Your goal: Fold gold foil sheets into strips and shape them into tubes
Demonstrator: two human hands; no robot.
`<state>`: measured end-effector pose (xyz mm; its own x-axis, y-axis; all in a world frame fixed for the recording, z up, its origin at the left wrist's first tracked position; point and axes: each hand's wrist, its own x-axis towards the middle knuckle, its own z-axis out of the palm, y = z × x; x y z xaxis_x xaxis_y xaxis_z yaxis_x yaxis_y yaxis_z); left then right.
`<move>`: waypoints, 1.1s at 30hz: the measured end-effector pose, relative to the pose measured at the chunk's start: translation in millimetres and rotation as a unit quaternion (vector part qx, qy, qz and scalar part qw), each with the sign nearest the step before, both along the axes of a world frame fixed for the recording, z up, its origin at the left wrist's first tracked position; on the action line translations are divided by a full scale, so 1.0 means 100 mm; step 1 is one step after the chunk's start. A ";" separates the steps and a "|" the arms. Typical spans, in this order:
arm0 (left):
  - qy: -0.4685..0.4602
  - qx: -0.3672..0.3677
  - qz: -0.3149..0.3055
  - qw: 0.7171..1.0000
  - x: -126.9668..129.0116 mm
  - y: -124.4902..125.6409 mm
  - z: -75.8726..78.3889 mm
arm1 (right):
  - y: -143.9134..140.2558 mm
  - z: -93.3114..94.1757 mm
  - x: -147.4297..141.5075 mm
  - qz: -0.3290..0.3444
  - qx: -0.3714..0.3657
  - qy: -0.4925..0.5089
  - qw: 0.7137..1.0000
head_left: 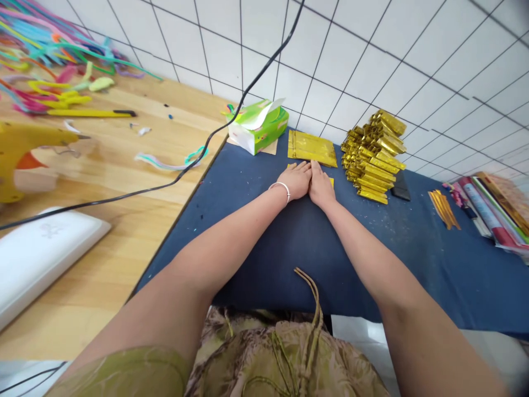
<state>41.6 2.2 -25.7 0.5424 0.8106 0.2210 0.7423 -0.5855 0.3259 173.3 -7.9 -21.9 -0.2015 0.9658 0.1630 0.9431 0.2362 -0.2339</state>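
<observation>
Your left hand and right hand lie side by side at frame centre, palms flat, grip open, pressing a small gold foil sheet onto the blue desk. The folded gold pile sits to the right.

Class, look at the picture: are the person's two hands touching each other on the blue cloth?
Touching. The head view shows the left hand and right hand pressed side by side, no gap between them, flat on a gold sheet.
</observation>
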 end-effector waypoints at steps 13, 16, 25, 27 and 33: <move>0.069 0.016 0.028 0.997 -0.29 -0.11 0.08 | -0.07 0.05 0.20 0.021 -0.009 -0.129 0.991; 0.075 0.016 0.038 0.996 -0.31 -0.13 0.09 | -0.07 0.06 0.20 0.022 -0.012 -0.135 0.990; 0.050 0.020 0.047 0.997 -0.31 -0.17 0.12 | -0.14 0.09 0.16 -0.002 0.002 -0.127 0.992; 0.045 0.018 0.054 0.997 -0.32 -0.19 0.12 | -0.15 0.10 0.15 -0.015 0.003 -0.124 0.992; 0.055 0.028 0.067 0.996 -0.35 -0.21 0.12 | -0.18 0.11 0.14 -0.026 0.010 -0.135 0.991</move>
<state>6.3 -18.5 -13.2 0.4530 0.8657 0.2128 0.8446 -0.4932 0.2081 187.1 -25.5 -10.9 -0.1900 0.9733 0.1288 0.9818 0.1874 0.0317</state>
